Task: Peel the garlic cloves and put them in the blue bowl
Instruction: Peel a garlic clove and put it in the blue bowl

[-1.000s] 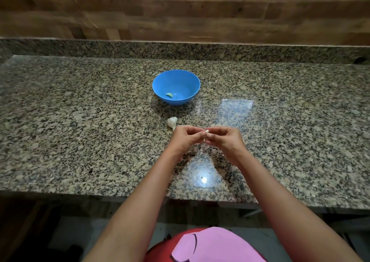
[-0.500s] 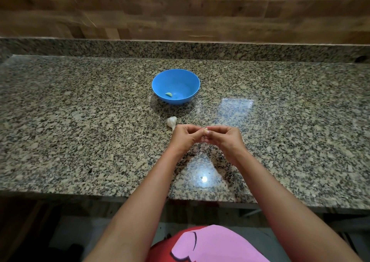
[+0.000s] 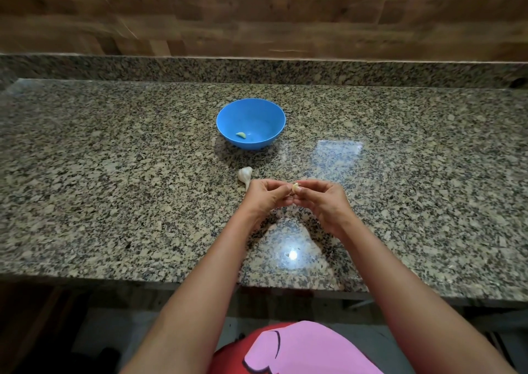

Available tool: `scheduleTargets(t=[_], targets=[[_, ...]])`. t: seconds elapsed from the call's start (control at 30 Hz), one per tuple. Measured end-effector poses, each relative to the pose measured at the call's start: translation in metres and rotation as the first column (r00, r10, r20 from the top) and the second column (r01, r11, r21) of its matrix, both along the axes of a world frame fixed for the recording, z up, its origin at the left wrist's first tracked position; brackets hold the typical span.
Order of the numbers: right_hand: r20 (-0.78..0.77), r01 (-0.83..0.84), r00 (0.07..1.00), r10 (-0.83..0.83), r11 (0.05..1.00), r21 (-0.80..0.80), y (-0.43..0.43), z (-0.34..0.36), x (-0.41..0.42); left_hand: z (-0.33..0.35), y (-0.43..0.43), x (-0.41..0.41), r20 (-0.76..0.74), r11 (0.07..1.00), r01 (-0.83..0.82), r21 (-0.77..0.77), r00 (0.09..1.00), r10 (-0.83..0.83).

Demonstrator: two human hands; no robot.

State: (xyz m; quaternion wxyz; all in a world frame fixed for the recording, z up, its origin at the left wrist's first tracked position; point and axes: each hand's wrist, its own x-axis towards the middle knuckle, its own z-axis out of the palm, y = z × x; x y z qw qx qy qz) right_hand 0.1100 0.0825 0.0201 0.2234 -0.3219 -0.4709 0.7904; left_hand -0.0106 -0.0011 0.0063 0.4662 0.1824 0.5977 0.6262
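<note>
Almost nothing has moved since a second ago: my two hands stay together over the counter (image 3: 114,173), and the clove (image 3: 295,186) between them now shows a bit more of its pale tip.

I see the speckled stone counter reaching across the whole view, with a wood wall (image 3: 85,22) behind it. My left hand (image 3: 264,198) and right hand (image 3: 321,199) meet just above the stone, near its front edge. Both have curled fingers, and both pinch the same small clove at their fingertips. I cannot tell how much skin is left on it.

Beyond my hands sits the bowl (image 3: 258,109), blue and upright. One peeled clove (image 3: 241,135) lies inside it, on the left of the bottom. Between the bowl and my left hand lies the garlic (image 3: 245,175), white, just beside my knuckles.
</note>
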Motion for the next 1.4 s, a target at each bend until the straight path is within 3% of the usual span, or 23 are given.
scheduleTargets(t=[0.17,0.37,0.7,0.87,1.1,1.27,1.4], targets=[[0.126,-0.039,0.992,0.016,0.982,0.185,-0.0014,0.0047,-0.002,0.0016,0.0013,-0.0044,-0.05,0.999,0.02,-0.033,0.999,-0.022],[0.159,-0.05,0.987,0.013,0.971,0.233,0.0,0.0054,-0.003,0.0006,0.0017,-0.0058,-0.117,0.999,0.029,-0.026,0.993,-0.032],[0.056,-0.043,0.998,0.037,0.993,0.11,0.0022,-0.0001,-0.0009,-0.0006,0.0029,0.0013,-0.126,1.0,-0.014,-0.009,0.992,0.012],[0.039,-0.022,0.999,0.02,0.998,0.064,0.0011,-0.0005,-0.0014,-0.001,0.0036,0.003,-0.224,0.999,-0.019,-0.038,0.974,0.01],[0.078,0.021,0.997,-0.022,1.0,0.011,0.001,0.0027,-0.0032,-0.0033,0.0035,0.0038,-0.245,0.999,-0.039,-0.031,0.969,0.03],[0.035,0.058,0.998,-0.054,0.989,-0.135,0.0015,0.0031,-0.0057,-0.0022,0.0039,0.0019,-0.192,0.997,-0.073,-0.021,0.979,0.068],[0.043,0.071,0.997,-0.064,0.981,-0.179,0.0014,0.005,-0.0075,-0.0047,0.0052,0.003,-0.267,0.996,-0.067,-0.052,0.962,0.051]])
